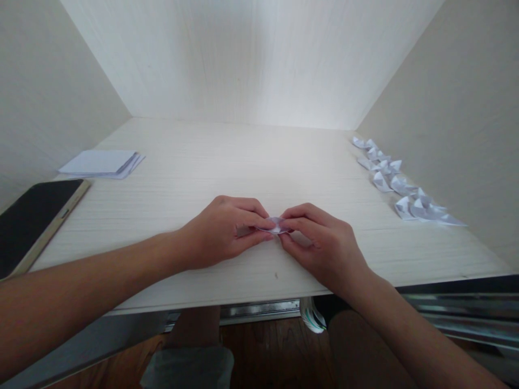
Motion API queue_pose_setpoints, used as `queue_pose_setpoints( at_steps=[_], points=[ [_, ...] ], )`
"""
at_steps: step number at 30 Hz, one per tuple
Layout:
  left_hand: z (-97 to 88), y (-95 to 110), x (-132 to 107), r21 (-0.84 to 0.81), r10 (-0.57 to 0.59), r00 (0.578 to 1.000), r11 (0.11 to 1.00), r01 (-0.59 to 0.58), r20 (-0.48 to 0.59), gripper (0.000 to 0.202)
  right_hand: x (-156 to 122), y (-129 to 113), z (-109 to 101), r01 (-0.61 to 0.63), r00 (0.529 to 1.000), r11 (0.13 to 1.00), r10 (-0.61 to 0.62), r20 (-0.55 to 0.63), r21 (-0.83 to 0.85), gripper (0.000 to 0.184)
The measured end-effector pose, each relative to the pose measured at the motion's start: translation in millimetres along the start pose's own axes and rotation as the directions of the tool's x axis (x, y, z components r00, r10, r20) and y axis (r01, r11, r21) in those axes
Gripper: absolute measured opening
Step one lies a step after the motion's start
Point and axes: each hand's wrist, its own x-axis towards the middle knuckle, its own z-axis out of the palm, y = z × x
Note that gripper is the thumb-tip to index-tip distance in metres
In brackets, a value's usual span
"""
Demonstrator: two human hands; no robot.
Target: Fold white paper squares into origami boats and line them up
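A small folded piece of white paper point(277, 225) is held just above the white tabletop, between both hands. My left hand point(227, 229) pinches its left end between thumb and fingers. At the paper's right end, my right hand point(322, 237) pinches it in the same way. The fingertips nearly meet and cover much of the paper, so its full shape is hidden. Several folded paper boats point(383, 181) stand in rows along the right side of the table.
At the back left lies a stack of white paper sheets point(99, 163). A dark-screened phone or tablet point(38, 221) rests at the left edge. Pale walls enclose the tabletop point(239, 162) at the back and both sides. Its front edge runs just below my hands.
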Motion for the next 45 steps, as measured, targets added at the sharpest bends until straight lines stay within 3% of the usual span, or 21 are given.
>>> queue_pose_setpoints(
  at_steps=[12, 20, 24, 32, 45],
  points=[
    [-1.5, -4.6, -1.2, -0.304, -0.163, 0.986, 0.938, 0.168, 0.042, 0.017, -2.3, -2.6, -1.7, 0.040, 0.999, 0.997, -0.041, -0.024, -0.059, 0.006],
    [-9.7, -16.0, 1.0, -0.612, -0.265, 0.916, 0.684, 0.398, 0.301, 0.019, -2.1, -5.1, -6.0, 0.085, 0.995, 0.995, -0.087, 0.047, 0.057, 0.006],
    [-10.6, -19.0, 1.8, -0.618, -0.288, 0.892, 0.645, 0.450, 0.349, 0.016, -0.6, -6.9, -4.6, 0.079, 0.996, 0.993, -0.083, 0.032, 0.092, 0.008],
    [-11.8, -19.4, 3.8, -0.559, -0.326, 0.866, 0.664, 0.496, 0.380, 0.014, 1.2, -6.6, -4.4, 0.072, 0.997, 0.988, -0.077, 0.032, 0.137, 0.009],
    [-17.5, -21.7, 5.3, -0.536, -0.256, 0.849, 0.682, 0.497, 0.461, 0.012, 6.8, -8.0, -11.9, 0.029, 0.989, 0.946, -0.074, 0.128, 0.322, 0.008]
  ],
)
